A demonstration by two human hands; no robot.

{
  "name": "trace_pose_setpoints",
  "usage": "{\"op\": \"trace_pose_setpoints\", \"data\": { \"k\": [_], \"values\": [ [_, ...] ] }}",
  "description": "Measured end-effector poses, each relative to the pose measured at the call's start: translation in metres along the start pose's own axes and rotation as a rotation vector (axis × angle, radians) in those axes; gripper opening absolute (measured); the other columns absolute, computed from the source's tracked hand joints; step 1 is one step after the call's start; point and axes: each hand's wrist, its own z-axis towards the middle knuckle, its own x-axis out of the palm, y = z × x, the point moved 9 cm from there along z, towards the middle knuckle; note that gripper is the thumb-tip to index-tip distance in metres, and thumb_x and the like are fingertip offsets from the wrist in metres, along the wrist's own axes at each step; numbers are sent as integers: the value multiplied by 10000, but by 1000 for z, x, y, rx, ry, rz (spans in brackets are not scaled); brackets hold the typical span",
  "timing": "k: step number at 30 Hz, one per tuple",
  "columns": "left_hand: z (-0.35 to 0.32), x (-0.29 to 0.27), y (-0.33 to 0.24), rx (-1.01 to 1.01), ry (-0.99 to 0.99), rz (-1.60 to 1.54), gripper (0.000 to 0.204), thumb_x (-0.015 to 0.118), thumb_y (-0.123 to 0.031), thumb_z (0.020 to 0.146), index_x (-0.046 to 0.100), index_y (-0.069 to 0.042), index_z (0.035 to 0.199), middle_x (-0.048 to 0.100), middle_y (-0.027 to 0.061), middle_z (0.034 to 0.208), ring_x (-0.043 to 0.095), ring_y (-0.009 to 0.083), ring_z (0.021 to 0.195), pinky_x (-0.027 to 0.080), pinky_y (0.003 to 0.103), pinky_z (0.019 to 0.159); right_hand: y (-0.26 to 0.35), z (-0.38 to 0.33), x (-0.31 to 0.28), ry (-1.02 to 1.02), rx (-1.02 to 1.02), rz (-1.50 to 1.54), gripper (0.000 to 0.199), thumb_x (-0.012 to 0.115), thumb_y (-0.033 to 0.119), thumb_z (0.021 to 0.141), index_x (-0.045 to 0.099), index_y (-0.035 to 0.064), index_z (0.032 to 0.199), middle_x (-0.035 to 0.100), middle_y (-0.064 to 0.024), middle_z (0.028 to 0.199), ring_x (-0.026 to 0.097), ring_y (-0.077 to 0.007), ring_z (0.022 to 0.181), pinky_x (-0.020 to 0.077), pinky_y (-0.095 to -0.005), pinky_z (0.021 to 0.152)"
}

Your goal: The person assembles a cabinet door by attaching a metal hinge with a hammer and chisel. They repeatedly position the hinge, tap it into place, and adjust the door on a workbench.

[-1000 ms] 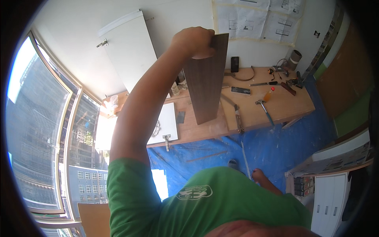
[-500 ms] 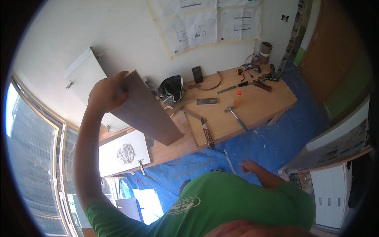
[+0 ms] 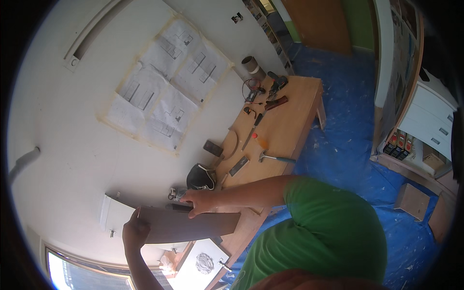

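Observation:
My left hand (image 3: pixel 136 233) is closed around the left end of a long brown board (image 3: pixel 193 227), which is held up over the left part of the workbench. Reaching across the bench, my right hand (image 3: pixel 197 199) hovers at the board's upper edge with thumb and fingers apart. Beside its fingertips are a small clear-and-grey item (image 3: pixel 175 194) and a dark block (image 3: pixel 179 208); contact with either cannot be made out. Below the board lies a white cabinet door (image 3: pixel 186 273) with a silver ornament and a hinge. Another white door (image 3: pixel 116 212) leans on the wall behind.
Along the wooden bench (image 3: pixel 270 118) lie a black pouch (image 3: pixel 201 177), phone (image 3: pixel 212 147), grey block (image 3: pixel 239 166), hammer (image 3: pixel 278 158), red-capped bottle (image 3: pixel 261 141) and drill (image 3: pixel 277 84). Blue sheeting (image 3: pixel 333 140) covers the floor. A wooden box (image 3: pixel 412 201) stands to the right.
My view has turned right. My right hand has come from beside my body to the board's upper edge. The board has swung nearer to level, still in my left hand.

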Motion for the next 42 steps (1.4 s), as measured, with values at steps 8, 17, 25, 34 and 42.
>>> {"op": "trace_pose_setpoints", "data": {
  "k": [8,17,25,34,42],
  "values": [
    [-21,6,23,-117,-21,-93,942,770,-79,709,320,-60,1536,739,159,979,723,295,799,569,396,736,25,38,67,159,127,19,490,799,320,770,654,62,1161,667,-176,1072,642,-354,1056,491,-445,896],
    [-93,51,-85,72,-240,-370,312,545,-136,964,680,-17,709,702,131,824,659,316,758,515,430,755,18,43,62,193,124,51,451,770,322,804,657,76,1166,696,-177,1064,651,-366,1063,489,-459,904],
    [-185,225,-197,-40,965,-1048,502,538,-267,1016,442,49,1394,632,243,1209,662,319,1063,474,424,1013,20,37,61,208,115,65,445,774,335,804,663,83,1154,697,-169,1064,654,-369,1046,493,-459,894],
    [-76,-27,-229,369,106,-909,577,695,-482,914,717,79,1045,729,199,988,712,275,912,544,361,821,22,38,66,211,113,25,437,764,349,814,671,77,1144,689,-173,1084,645,-363,1072,491,-460,898],
    [-81,-151,-323,952,-325,-642,626,845,-465,700,707,54,1021,727,181,981,703,333,944,550,420,848,36,35,93,358,95,211,319,751,229,865,653,39,1102,706,-148,1007,695,-275,958,518,-386,828]
  ]
}}
